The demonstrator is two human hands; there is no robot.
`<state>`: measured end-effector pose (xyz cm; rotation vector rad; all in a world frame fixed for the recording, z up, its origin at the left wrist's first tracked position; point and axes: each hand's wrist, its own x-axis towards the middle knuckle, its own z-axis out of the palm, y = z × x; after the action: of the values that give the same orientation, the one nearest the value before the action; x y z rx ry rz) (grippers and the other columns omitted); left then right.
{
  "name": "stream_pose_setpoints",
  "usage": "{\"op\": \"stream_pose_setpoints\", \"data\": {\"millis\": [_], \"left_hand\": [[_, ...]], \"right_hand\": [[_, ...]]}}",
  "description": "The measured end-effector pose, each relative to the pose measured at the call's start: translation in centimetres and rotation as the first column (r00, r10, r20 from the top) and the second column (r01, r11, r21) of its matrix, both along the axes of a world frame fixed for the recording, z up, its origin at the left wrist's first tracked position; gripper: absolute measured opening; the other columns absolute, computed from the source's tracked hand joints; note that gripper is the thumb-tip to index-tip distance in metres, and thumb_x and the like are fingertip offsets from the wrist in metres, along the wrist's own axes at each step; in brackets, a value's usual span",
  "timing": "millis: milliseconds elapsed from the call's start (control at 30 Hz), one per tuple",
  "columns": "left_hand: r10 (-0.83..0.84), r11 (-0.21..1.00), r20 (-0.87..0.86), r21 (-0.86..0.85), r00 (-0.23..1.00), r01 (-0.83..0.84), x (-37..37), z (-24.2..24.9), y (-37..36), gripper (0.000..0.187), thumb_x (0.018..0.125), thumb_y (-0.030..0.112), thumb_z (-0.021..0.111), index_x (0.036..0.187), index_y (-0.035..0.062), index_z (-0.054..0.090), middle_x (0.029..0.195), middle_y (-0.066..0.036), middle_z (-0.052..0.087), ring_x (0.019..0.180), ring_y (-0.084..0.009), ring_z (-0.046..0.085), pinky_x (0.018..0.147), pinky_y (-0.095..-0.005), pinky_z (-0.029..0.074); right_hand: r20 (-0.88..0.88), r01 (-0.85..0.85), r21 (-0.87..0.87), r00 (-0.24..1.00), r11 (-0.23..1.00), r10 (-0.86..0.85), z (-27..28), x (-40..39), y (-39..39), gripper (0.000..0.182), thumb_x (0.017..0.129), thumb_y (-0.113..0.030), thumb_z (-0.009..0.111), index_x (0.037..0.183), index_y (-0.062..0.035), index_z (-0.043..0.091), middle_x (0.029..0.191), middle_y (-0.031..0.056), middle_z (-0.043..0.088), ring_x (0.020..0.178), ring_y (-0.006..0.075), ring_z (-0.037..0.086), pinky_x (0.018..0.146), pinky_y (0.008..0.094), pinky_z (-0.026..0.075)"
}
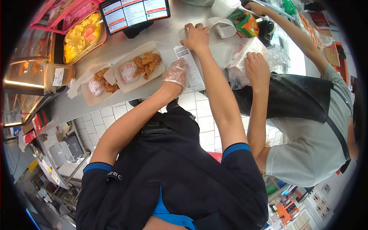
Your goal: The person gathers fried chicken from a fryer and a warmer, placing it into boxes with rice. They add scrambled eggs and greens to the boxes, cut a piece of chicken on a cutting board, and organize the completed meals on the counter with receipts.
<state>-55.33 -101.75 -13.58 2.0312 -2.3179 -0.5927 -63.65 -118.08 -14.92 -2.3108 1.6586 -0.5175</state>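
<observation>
My left hand (176,74), in a clear plastic glove, is closed beside the long printed receipt (192,73), at its left edge. Whatever its fingers may hold is hidden. Farther up the counter, my right hand (197,36) has its fingers curled over a small clear plastic container (183,33). Left of the gloved hand lies an open paper box holding fried chicken (148,63) and a wrapped rice portion (129,72). A second open box with fried chicken (103,78) and wrapped rice (96,87) lies farther left.
A tablet (135,14) stands at the back, beside a tray of yellow food (82,36). At right, a co-worker's hand (257,69) rests on a plastic-wrapped box (243,57). A curled receipt roll (223,27) and a colourful packet (244,25) lie behind. A lit display case (23,80) borders the left.
</observation>
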Motion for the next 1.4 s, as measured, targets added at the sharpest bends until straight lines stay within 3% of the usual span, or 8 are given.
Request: {"op": "stream_pose_setpoints", "data": {"millis": [267, 333, 667, 767, 933, 1100, 1200, 1400], "left_hand": [[0.017, 0.997, -0.037, 0.074, 0.999, -0.014, 0.3, 1.1, -0.5, 0.049, 0.087, 0.005, 0.048, 0.136, 0.0089, 0.050, 0.146, -0.012, 0.040, 0.132, -0.0272, 0.043, 0.106, -0.0379, 0.042], [0.018, 0.996, -0.033, 0.093, 0.999, -0.014, 0.3, 1.7, -0.6, 0.048, 0.087, 0.005, 0.048, 0.135, 0.0089, 0.050, 0.146, -0.012, 0.039, 0.132, -0.0275, 0.043, 0.106, -0.0384, 0.042], [-0.014, 0.996, -0.013, 0.092, 1.000, 0.015, 0.3, 1.3, -0.4, 0.044, 0.092, 0.008, 0.040, 0.134, 0.0091, 0.051, 0.146, -0.013, 0.040, 0.131, -0.0289, 0.044, 0.107, -0.0388, 0.041], [-0.019, 0.992, 0.014, 0.122, 1.000, 0.017, 0.4, 1.8, -0.6, 0.044, 0.093, 0.008, 0.040, 0.135, 0.0098, 0.051, 0.146, -0.013, 0.040, 0.132, -0.0286, 0.044, 0.107, -0.0383, 0.041], [-0.040, 0.987, 0.071, 0.161, 0.997, 0.028, 0.1, 2.5, -0.4, 0.046, 0.092, 0.008, 0.042, 0.138, 0.0101, 0.049, 0.148, -0.014, 0.039, 0.132, -0.0282, 0.043, 0.108, -0.0371, 0.040], [-0.068, 0.995, 0.105, -0.066, 0.992, 0.075, 0.4, 0.1, 0.1, 0.039, 0.090, 0.009, 0.049, 0.128, 0.0073, 0.053, 0.143, -0.013, 0.044, 0.128, -0.0263, 0.048, 0.101, -0.0364, 0.046], [-0.063, 0.989, 0.057, 0.136, 0.996, 0.055, 0.5, 1.4, -0.4, 0.049, 0.089, 0.008, 0.046, 0.138, 0.0064, 0.047, 0.149, -0.014, 0.038, 0.133, -0.0273, 0.043, 0.108, -0.0358, 0.040], [-0.070, 0.993, 0.066, 0.103, 0.995, 0.063, 0.5, 0.4, -0.6, 0.049, 0.087, 0.008, 0.049, 0.137, 0.0056, 0.048, 0.147, -0.014, 0.040, 0.132, -0.0275, 0.045, 0.107, -0.0361, 0.041]], "right_hand": [[-0.154, -0.063, 0.065, 0.985, 0.996, 0.072, 0.8, 0.5, -0.1, 0.066, 0.060, -0.036, 0.077, 0.115, -0.0040, 0.061, 0.112, 0.0221, 0.056, 0.107, 0.0389, 0.054, 0.089, 0.0514, 0.048], [0.006, -0.075, 0.056, 0.997, 0.996, 0.075, 1.1, 0.3, 0.4, 0.067, 0.060, -0.038, 0.075, 0.115, -0.0031, 0.061, 0.112, 0.0243, 0.055, 0.105, 0.0393, 0.055, 0.089, 0.0496, 0.049], [-0.083, -0.047, 0.083, 0.995, 0.995, 0.054, -0.3, -0.1, -1.1, 0.070, 0.063, -0.043, 0.075, 0.117, -0.0010, 0.059, 0.113, 0.0257, 0.055, 0.104, 0.0424, 0.056, 0.089, 0.0478, 0.050], [0.084, -0.047, 0.219, 0.996, 0.975, 0.029, 0.3, 0.1, -1.4, 0.072, 0.064, -0.046, 0.075, 0.118, -0.0001, 0.059, 0.112, 0.0252, 0.056, 0.102, 0.0429, 0.057, 0.085, 0.0476, 0.052], [-0.219, -0.097, 0.129, 0.968, 0.987, 0.124, 1.8, 1.9, 1.4, 0.078, 0.062, -0.048, 0.079, 0.122, -0.0029, 0.057, 0.122, 0.0260, 0.051, 0.113, 0.0431, 0.051, 0.089, 0.0494, 0.051], [-0.197, -0.015, 0.155, 0.979, 0.988, 0.046, 0.6, 2.8, -0.2, 0.081, 0.061, -0.049, 0.079, 0.124, -0.0038, 0.057, 0.126, 0.0265, 0.049, 0.117, 0.0443, 0.049, 0.091, 0.0511, 0.050], [-0.147, 0.046, 0.183, 0.989, 0.982, -0.019, 0.6, 2.6, -1.4, 0.083, 0.061, -0.053, 0.078, 0.124, -0.0039, 0.057, 0.125, 0.0270, 0.050, 0.117, 0.0447, 0.050, 0.092, 0.0497, 0.049], [-0.186, 0.052, 0.291, 0.982, 0.955, 0.003, 1.0, 1.8, 0.6, 0.084, 0.060, -0.052, 0.077, 0.124, -0.0020, 0.056, 0.121, 0.0244, 0.055, 0.116, 0.0408, 0.053, 0.094, 0.0457, 0.048]]}}
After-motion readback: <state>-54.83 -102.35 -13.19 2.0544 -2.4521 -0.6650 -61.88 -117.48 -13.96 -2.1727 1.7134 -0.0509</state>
